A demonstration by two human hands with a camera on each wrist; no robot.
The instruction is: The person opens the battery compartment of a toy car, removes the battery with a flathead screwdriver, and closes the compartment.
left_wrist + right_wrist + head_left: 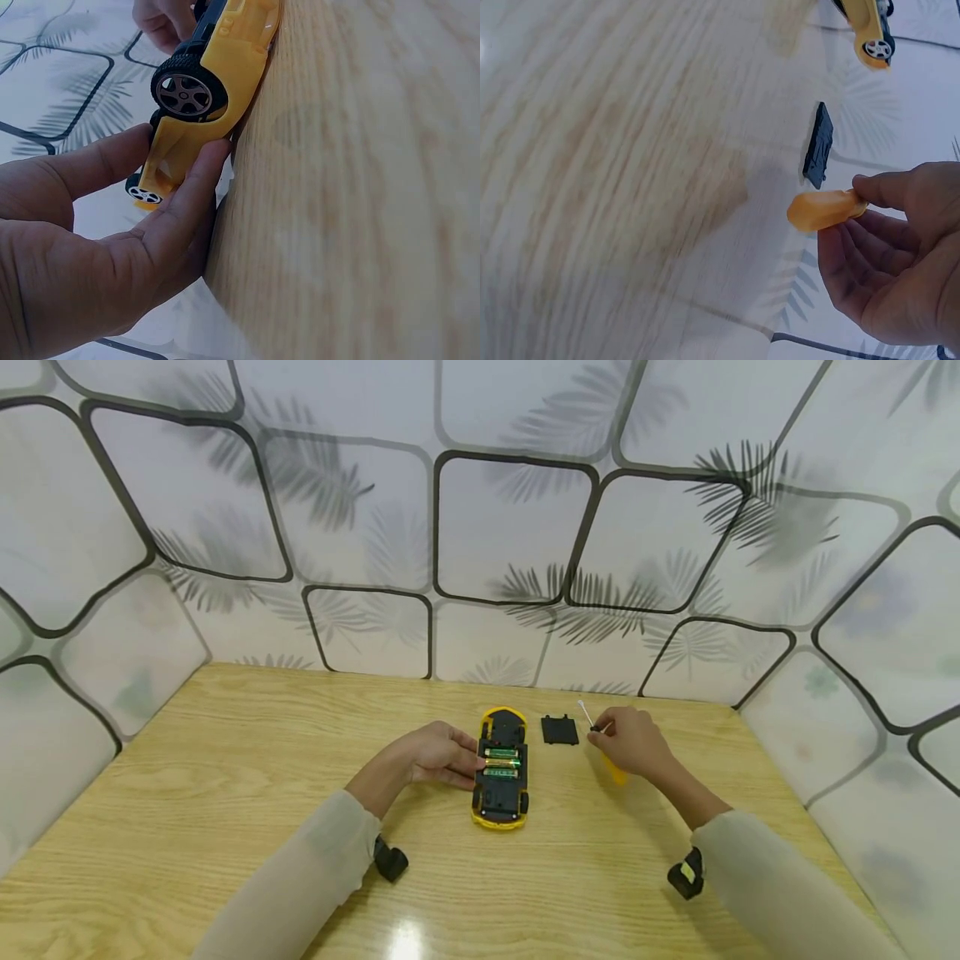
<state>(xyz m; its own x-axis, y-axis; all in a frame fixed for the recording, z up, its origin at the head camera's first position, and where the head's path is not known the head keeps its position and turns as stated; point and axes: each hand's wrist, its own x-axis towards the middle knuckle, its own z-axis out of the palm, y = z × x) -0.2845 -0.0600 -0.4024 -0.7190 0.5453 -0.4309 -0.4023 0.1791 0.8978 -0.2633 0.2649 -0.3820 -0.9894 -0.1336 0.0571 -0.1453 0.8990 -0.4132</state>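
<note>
A yellow toy car lies upside down on the table, its black underside up and several green-and-gold batteries exposed in its open compartment. My left hand holds the car from its left side. In the left wrist view, the thumb touches the upper edge and the fingers lie along the yellow body. To the right, my right hand pinches a screwdriver with an orange-yellow handle, its thin metal shaft pointing away. Between car and right hand lies a black battery cover.
The wood-grain table ends at a patterned wall covering at the back, which continues on both sides. Small black devices, one on the left wrist and one on the right wrist, hang below the sleeves.
</note>
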